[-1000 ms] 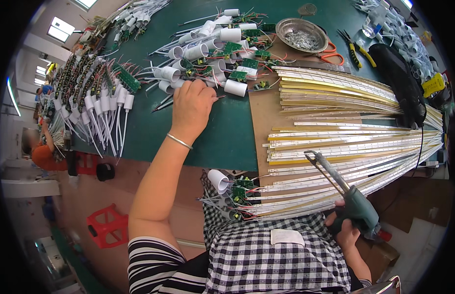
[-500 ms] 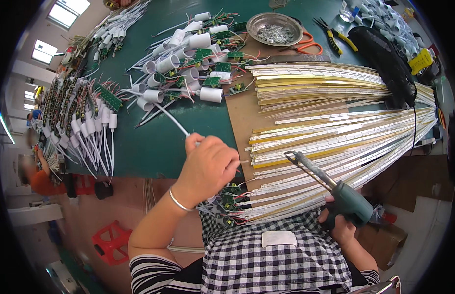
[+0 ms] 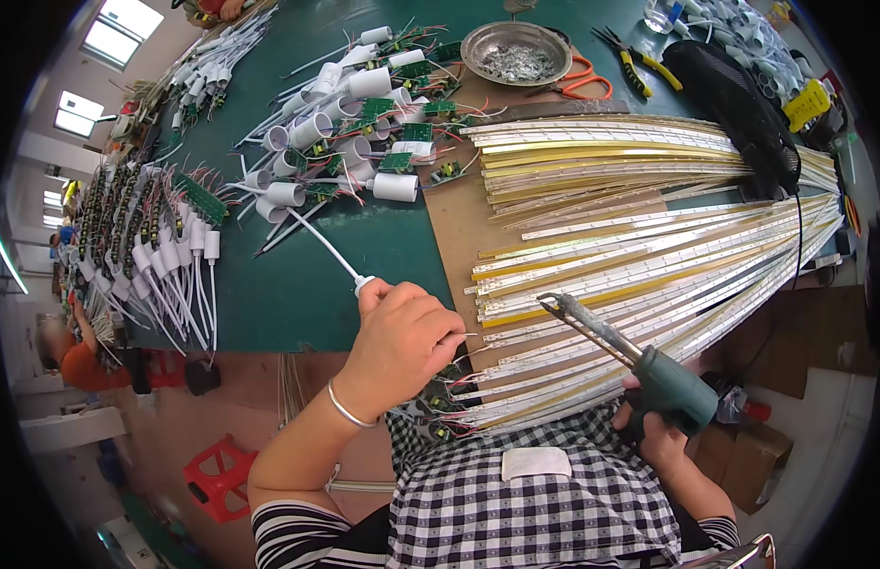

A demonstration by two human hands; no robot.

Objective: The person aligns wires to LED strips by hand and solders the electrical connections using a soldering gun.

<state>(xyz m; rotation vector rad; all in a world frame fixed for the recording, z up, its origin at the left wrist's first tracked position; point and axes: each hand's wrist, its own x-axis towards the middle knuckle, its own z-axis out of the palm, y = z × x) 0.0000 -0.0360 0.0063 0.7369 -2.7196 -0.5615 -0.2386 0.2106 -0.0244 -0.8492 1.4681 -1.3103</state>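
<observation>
My left hand (image 3: 402, 337) is closed over the end of a white cable (image 3: 324, 244), whose white collar shows at the thumb side. Whatever else sits inside the fist is hidden; a thin wire tip sticks out past the fingertips. My right hand (image 3: 660, 438) grips the dark green handle of a soldering gun (image 3: 682, 389). Its metal tip points up and left, above white and yellow LED strips (image 3: 592, 275). Below my left hand, small green circuit boards (image 3: 445, 384) with thin wires lie at the strip ends.
White cylindrical caps (image 3: 394, 187) with cables and circuit boards are heaped on the green table (image 3: 298, 303). A metal bowl (image 3: 516, 57), orange scissors (image 3: 587, 81) and pliers (image 3: 639, 64) lie at the back. A black mesh object (image 3: 734, 114) rests across the strips. A red stool (image 3: 220, 477) stands lower left.
My left hand has moved slightly toward me with the cable, and more of the white collar shows. The soldering gun stays nearly in place. The whole view has shifted a little.
</observation>
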